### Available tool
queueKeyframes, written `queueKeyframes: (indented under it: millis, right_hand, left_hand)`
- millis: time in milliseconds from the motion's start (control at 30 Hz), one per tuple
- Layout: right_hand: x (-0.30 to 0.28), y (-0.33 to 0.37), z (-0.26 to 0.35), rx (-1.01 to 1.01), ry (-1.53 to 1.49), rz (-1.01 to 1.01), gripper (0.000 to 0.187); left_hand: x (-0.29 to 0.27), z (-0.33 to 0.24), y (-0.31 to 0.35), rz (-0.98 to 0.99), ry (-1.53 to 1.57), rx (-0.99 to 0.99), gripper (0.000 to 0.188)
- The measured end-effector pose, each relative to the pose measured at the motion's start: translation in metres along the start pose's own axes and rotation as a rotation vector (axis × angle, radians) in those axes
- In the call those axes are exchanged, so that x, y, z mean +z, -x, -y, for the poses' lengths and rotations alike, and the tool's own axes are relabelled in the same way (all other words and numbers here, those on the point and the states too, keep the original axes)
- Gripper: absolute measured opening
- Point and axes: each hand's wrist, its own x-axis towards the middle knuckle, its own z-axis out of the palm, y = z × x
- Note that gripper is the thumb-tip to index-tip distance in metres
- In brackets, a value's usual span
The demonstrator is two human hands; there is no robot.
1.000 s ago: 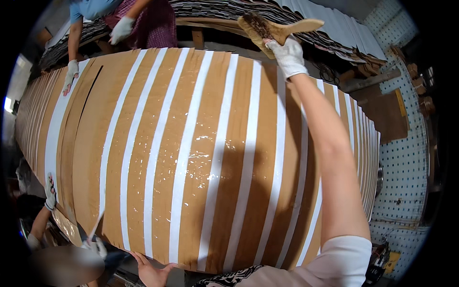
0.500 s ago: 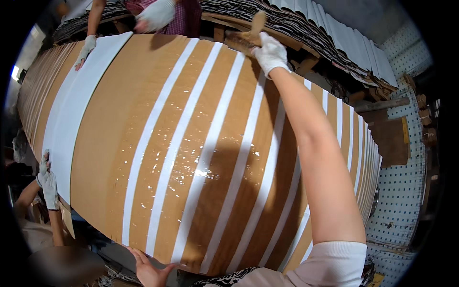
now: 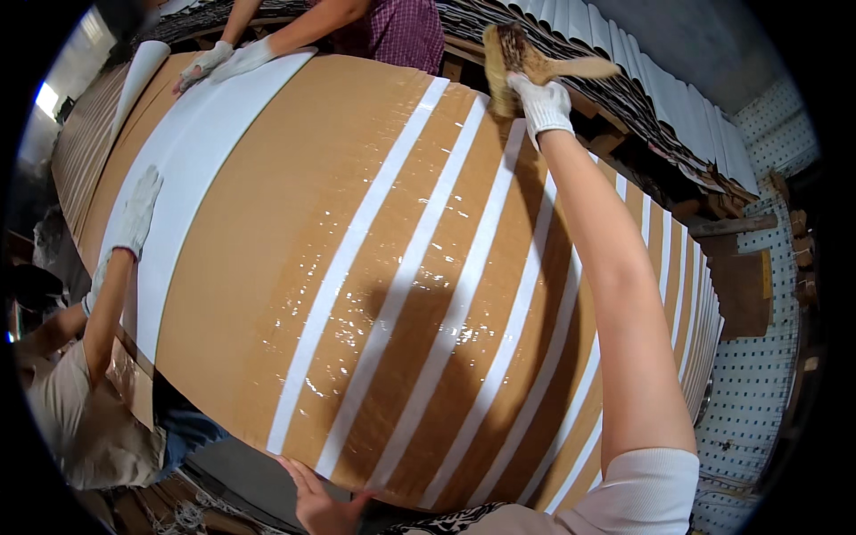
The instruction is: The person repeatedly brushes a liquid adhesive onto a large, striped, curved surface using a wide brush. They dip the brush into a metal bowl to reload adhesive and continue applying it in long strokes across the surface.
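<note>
My gloved right hand [image 3: 542,102] is closed on a wide brush [image 3: 513,67] with bristles and a pale wooden handle. It holds the brush just above the far edge of a fanned stack of brown sheets [image 3: 241,259], whose overlapping edges show white strips [image 3: 406,276]. Wet, shiny spots glisten across the middle sheets. At the near edge, my bare left hand [image 3: 323,506] touches the sheets, fingers stretched and thumb apart. On the left of the stack lies a long white sheet [image 3: 201,169].
Two co-workers' gloved hands [image 3: 241,61] press the white sheet's far end; another person's gloved hand [image 3: 138,209] lies on its near part. Behind the stack are piled layered sheets [image 3: 637,76] on wooden supports. A perforated blue-white panel [image 3: 744,392] stands at right.
The brush has turned, its handle swinging from upward to rightward. Across the stack, the co-worker's second hand has come down on the white sheet; the nearer person's hand has slid farther up it.
</note>
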Motion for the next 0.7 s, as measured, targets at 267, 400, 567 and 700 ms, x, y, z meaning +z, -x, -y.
queueKeyframes:
  millis: [267,400,567,700]
  right_hand:
    - [0.075,0.093,0.052,-0.084,0.065,0.321,0.051]
    - [0.027,0.087,0.014,0.067,0.197,0.187,0.051]
    - [-0.117,0.060,-0.105,0.256,0.102,-0.073,0.052]
    - [-0.214,0.056,-0.191,0.265,0.243,-0.262,0.046]
  left_hand:
    - [-0.012,-0.006,0.005,-0.010,0.278,-0.120,0.121]
    - [-0.031,-0.011,0.003,0.185,0.381,-0.252,0.127]
    - [-0.035,-0.007,0.000,0.289,0.404,-0.245,0.131]
    - [-0.022,0.002,0.010,0.252,0.463,-0.250,0.128]
